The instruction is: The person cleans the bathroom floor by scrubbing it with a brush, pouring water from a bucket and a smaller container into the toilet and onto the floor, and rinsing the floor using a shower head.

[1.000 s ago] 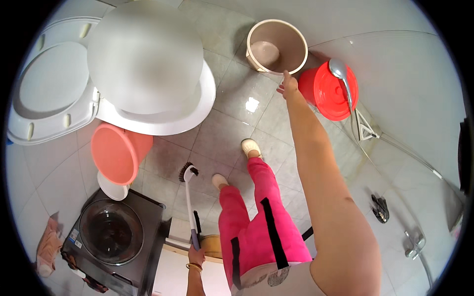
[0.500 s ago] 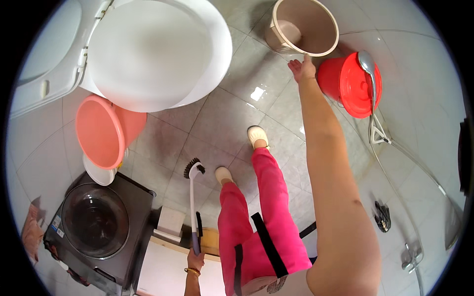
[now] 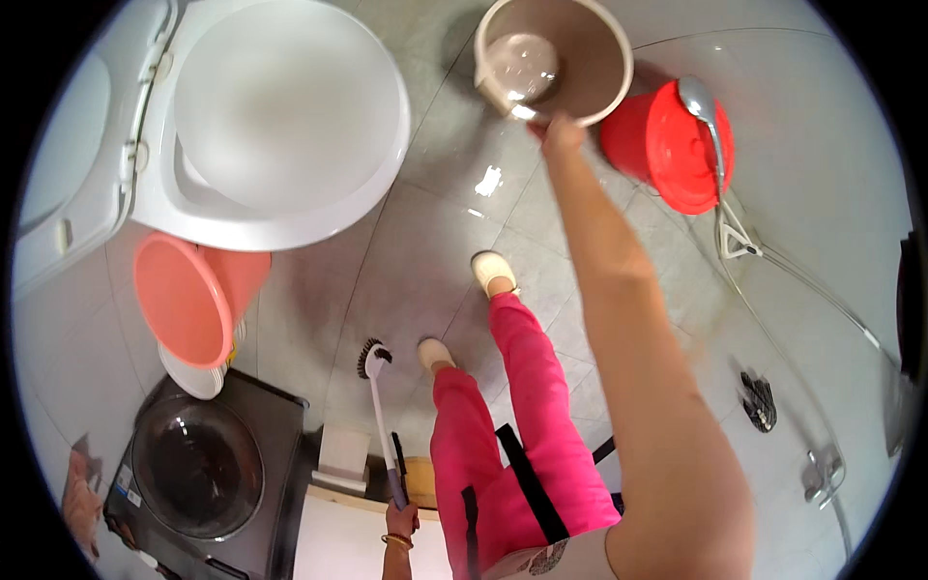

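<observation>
My right hand (image 3: 561, 137) is closed on the near rim of a beige bucket (image 3: 594, 58), with my arm stretched far forward. The bucket leans so its mouth faces me, and its bottom shines as if wet. Low in the view, my left hand (image 3: 400, 522) grips the grey end of a long-handled scrubbing brush (image 3: 381, 411). The brush's round head of dark bristles points away from me, over the floor tiles. Just right of the beige bucket stands a red bucket (image 3: 623, 140) with a red lid (image 3: 677, 159). A silver shower head (image 3: 698, 101) lies on that lid.
A white toilet (image 3: 387, 184) with raised lid fills the upper left. Below it is a pink bucket (image 3: 246, 280), then a dark washing machine (image 3: 280, 416) with a round lid. At right are a white bracket (image 3: 739, 244), a hose and a tap (image 3: 824, 476). The tiles (image 3: 488, 208) glint.
My right hand was open beside the beige bucket and now grips its rim. The view has shifted slightly. My left hand still holds the brush.
</observation>
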Demonstrator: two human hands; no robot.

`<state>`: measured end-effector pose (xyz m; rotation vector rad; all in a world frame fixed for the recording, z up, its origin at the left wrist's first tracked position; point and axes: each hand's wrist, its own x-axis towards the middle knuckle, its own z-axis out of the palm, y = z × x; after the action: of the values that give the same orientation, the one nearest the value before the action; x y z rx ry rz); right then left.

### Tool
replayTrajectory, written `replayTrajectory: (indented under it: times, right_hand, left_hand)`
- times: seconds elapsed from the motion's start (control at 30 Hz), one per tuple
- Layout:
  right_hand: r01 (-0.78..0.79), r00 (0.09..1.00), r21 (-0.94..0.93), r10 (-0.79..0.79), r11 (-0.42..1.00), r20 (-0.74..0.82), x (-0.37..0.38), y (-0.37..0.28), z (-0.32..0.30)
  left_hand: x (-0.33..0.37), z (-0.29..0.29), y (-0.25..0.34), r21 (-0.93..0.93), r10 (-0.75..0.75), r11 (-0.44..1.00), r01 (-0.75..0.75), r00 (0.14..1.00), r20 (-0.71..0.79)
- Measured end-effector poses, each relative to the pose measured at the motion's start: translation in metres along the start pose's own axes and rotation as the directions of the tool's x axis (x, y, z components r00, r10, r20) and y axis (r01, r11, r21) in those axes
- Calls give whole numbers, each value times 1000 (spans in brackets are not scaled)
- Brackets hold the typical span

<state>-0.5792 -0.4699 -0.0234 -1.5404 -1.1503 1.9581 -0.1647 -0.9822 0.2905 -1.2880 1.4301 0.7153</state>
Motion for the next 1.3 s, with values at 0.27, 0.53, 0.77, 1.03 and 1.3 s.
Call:
replayTrajectory:
  times: [0.27, 0.53, 0.77, 1.03, 1.3]
  right_hand:
    - [-354, 933, -297, 359, 887, -38, -220, 79, -91]
    - [-171, 916, -790, 390, 589, 93, -370, 217, -108]
    - [114, 734, -933, 603, 342, 312, -453, 281, -41]
    - [514, 178, -747, 799, 422, 574, -422, 273, -112]
    - [851, 419, -524, 634, -25, 650, -403, 71, -228]
  left_hand:
    - [-7, -32, -2, 12, 33, 999, -32, 999, -13]
    - [6, -28, -43, -125, 34, 991, -39, 998, -48]
    - [18, -20, -117, -325, -62, 944, 61, 998, 9]
    - [23, -25, -179, -531, -36, 847, 38, 999, 15]
    - [-27, -84, -182, -455, 185, 882, -126, 979, 88]
